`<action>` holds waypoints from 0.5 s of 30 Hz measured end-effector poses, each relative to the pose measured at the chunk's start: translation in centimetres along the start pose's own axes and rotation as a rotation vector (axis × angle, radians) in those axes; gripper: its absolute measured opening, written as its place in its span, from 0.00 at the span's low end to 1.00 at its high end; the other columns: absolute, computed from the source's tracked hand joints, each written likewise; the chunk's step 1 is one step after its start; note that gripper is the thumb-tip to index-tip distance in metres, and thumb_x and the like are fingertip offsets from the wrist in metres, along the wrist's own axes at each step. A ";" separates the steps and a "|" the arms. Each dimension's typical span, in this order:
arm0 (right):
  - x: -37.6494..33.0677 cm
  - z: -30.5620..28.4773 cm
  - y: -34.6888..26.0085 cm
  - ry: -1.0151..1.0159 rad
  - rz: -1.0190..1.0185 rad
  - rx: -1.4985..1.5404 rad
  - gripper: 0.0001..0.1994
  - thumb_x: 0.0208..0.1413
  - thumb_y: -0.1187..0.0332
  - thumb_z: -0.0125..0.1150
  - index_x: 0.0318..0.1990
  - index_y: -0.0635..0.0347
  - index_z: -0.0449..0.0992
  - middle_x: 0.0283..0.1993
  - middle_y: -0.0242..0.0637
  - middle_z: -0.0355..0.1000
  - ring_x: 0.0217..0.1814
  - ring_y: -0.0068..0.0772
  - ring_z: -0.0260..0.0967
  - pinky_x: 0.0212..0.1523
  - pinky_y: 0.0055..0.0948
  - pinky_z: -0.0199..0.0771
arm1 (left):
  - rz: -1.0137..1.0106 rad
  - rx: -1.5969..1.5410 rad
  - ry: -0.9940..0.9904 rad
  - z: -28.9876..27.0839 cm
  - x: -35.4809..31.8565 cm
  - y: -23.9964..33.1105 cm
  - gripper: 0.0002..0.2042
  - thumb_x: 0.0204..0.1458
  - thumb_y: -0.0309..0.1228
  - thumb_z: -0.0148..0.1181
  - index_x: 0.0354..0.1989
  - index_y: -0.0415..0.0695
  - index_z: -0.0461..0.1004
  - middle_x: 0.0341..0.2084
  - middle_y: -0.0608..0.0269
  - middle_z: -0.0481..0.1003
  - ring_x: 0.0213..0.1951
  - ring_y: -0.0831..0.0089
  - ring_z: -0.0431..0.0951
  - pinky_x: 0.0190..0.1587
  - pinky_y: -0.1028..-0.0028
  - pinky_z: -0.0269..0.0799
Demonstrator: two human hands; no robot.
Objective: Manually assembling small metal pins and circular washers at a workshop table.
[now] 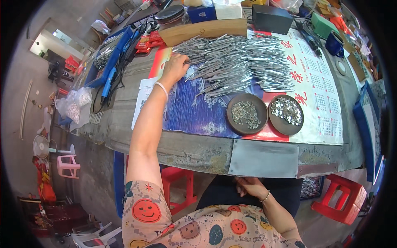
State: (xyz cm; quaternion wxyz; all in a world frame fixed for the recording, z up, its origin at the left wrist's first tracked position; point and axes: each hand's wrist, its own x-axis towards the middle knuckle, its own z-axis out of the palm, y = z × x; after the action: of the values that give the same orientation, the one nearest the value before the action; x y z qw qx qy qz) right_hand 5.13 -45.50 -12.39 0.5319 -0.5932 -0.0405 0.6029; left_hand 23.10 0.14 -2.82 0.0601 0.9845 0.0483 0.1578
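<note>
A wide pile of thin silver metal strips (231,62) covers the far middle of the table. My left hand (175,68) reaches to its left end, fingers bent together at the strips' tips; what they hold is hidden. My right hand (251,188) rests low over my lap by the table's front edge, with loosely bent fingers and nothing seen in it. Nearer me stand two round brown dishes. The left dish (234,129) contains small metal pins (247,114); the right dish (289,130) contains small shiny discs (287,110).
Under the pile lies a printed calendar sheet (326,99). Behind it stand a wooden block (202,31) and a dark box (272,19). Blue trays (96,78) flank the left side, near a blue-handled tool (108,82). A blue mug (334,43) stands right. Red stools (341,198) are below.
</note>
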 end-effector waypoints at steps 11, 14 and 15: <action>0.1 -0.1 0.0 -0.020 -0.013 -0.032 0.14 0.65 0.60 0.47 0.42 0.62 0.70 0.20 0.31 0.68 0.18 0.18 0.65 0.19 0.16 0.67 | 0.288 0.365 -0.145 -1.7 1.6 1.4 0.08 0.54 0.25 0.44 0.36 0.38 0.70 0.36 0.48 0.75 0.43 0.54 0.75 0.46 0.59 0.70; 0.3 -0.4 0.5 0.002 0.003 -0.005 0.13 0.65 0.60 0.48 0.42 0.62 0.70 0.21 0.31 0.68 0.18 0.18 0.65 0.18 0.16 0.67 | 0.270 0.420 -0.231 -2.2 2.2 2.3 0.08 0.54 0.24 0.43 0.36 0.38 0.70 0.35 0.47 0.77 0.40 0.53 0.78 0.43 0.58 0.72; 0.3 -0.4 0.4 -0.023 -0.001 -0.032 0.14 0.65 0.59 0.47 0.45 0.60 0.69 0.22 0.30 0.68 0.19 0.18 0.65 0.20 0.17 0.68 | 0.227 0.429 -0.301 -2.3 2.3 2.4 0.08 0.53 0.24 0.44 0.36 0.38 0.71 0.34 0.47 0.77 0.39 0.52 0.79 0.41 0.57 0.73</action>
State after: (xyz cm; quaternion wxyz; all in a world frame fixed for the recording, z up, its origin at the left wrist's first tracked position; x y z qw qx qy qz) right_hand 5.28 -45.70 -13.05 0.5221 -0.5947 -0.0564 0.6087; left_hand 24.73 -1.73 0.42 -0.1611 0.9861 -0.0393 0.0019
